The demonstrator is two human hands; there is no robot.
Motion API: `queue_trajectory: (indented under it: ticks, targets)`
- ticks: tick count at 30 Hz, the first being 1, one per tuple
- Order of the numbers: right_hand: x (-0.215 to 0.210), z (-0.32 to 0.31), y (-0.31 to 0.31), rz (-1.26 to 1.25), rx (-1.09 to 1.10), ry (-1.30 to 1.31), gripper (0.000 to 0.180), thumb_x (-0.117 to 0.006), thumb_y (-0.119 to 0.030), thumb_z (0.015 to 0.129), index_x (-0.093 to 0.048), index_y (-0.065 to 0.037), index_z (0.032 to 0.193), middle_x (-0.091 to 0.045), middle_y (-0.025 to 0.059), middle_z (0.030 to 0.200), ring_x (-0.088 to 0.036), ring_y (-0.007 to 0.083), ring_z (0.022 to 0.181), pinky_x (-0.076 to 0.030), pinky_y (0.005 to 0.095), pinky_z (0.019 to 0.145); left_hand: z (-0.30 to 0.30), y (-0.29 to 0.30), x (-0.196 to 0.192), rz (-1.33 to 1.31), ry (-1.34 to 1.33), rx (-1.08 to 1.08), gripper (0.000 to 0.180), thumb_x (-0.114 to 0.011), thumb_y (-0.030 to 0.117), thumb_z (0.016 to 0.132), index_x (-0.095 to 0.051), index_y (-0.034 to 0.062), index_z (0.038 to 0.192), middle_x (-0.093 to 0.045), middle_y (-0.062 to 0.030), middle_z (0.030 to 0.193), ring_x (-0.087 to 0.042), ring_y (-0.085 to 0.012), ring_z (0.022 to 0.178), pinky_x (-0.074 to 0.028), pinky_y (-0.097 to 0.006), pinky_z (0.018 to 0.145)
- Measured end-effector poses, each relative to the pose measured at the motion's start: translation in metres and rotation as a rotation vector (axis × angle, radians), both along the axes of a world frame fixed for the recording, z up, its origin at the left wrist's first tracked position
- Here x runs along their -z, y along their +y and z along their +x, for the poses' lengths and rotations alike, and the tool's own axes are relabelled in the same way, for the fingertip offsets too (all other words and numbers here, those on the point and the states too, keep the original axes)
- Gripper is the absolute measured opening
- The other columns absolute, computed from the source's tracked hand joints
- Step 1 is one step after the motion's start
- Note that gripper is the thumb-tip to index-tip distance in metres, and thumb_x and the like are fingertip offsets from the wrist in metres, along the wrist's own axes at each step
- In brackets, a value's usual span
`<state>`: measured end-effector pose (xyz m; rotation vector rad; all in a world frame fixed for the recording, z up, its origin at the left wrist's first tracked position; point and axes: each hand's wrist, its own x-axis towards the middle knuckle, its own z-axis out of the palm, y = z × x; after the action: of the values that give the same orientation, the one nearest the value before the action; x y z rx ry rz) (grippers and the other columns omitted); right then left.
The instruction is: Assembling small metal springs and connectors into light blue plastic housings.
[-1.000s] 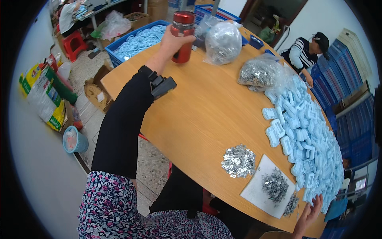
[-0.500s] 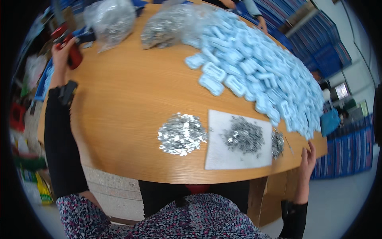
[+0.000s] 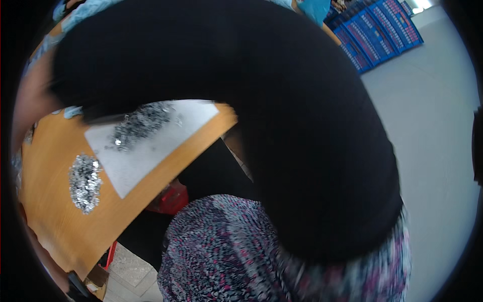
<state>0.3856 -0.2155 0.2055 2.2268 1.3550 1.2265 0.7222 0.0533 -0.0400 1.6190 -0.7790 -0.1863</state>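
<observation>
My right arm, in a black sleeve, sweeps across the upper view and hides much of the table. At its far end, my right hand point(image 3: 34, 98) is a motion-smeared patch near the left rim, so its fingers do not show. My left hand point(image 3: 48, 259) lies along the lower left rim, beside the table edge; its fingers and anything in them are hidden. Between the arms, a pile of small shiny silver pieces point(image 3: 85, 183) rests on the wooden table point(image 3: 63, 229). Beside it, a white sheet point(image 3: 188, 133) carries a heap of small grey metal pieces point(image 3: 143, 126).
Some light blue pieces point(image 3: 73, 111) show below my right sleeve. Past the table's far corner are a blue bag point(image 3: 314, 10) and stacked blue panels point(image 3: 385, 32). A red object point(image 3: 173, 199) sits under the table edge near my legs. Pale floor point(image 3: 427, 151) spreads to the right.
The view has swung to the right. My right arm has risen from the table's right end and crossed leftward. The red container in my left hand is out of sight.
</observation>
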Motion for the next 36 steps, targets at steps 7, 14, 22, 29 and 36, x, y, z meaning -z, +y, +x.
queue_trajectory:
  ticks: [7,14,22,29,36]
  targets:
    - [-0.010,-0.013,0.057,0.409,0.357,0.366,0.029,-0.068,-0.034,0.079,-0.075,-0.009,0.092,-0.071,0.0194,0.089,-0.069,0.0368,0.088,-0.053,0.0479,0.076,-0.164,0.116,-0.064,0.360,-0.018,-0.183,0.038,-0.061,0.025,0.099,-0.057,0.0146,0.136,-0.053,0.0065,0.073,-0.048,-0.0037,0.060,-0.040,-0.020,0.053]
    - [-0.011,-0.088,0.085,0.540,0.707,0.730,0.029,-0.066,-0.033,0.081,-0.075,-0.007,0.090,-0.070,0.0179,0.083,-0.069,0.0355,0.084,-0.054,0.0447,0.073,-0.241,0.133,-0.019,0.160,0.016,-0.265,0.036,-0.060,0.020,0.101,-0.054,0.0078,0.134,-0.038,0.0093,0.064,-0.033,-0.0010,0.054,-0.025,-0.020,0.047]
    - [0.109,-0.374,-0.043,1.683,1.162,0.597,0.025,-0.060,-0.023,0.097,-0.068,-0.002,0.108,-0.064,0.0004,0.080,-0.059,0.0082,0.072,-0.047,0.0239,0.065,-0.270,0.126,-0.036,0.129,-0.282,-0.444,0.028,-0.063,0.022,0.100,-0.063,0.0014,0.119,-0.038,0.0081,0.070,-0.035,-0.0024,0.062,-0.028,-0.021,0.055]
    - [0.150,-0.401,-0.075,1.678,1.179,0.492,0.022,-0.060,-0.013,0.092,-0.067,-0.004,0.110,-0.068,0.0043,0.089,-0.060,0.0120,0.075,-0.049,0.0278,0.070,-0.263,0.124,-0.034,0.159,-0.303,-0.437,0.027,-0.062,0.023,0.100,-0.064,0.0005,0.116,-0.041,0.0081,0.069,-0.036,-0.0025,0.063,-0.029,-0.021,0.056]
    - [0.126,-0.313,-0.100,1.157,1.265,0.591,0.039,-0.069,-0.021,0.088,-0.064,-0.004,0.123,-0.069,0.0120,0.112,-0.065,0.0195,0.089,-0.052,0.0322,0.082,-0.270,0.121,-0.036,0.197,-0.262,-0.465,0.026,-0.061,0.022,0.100,-0.063,0.0015,0.115,-0.047,0.0071,0.070,-0.040,-0.0027,0.064,-0.034,-0.020,0.058]
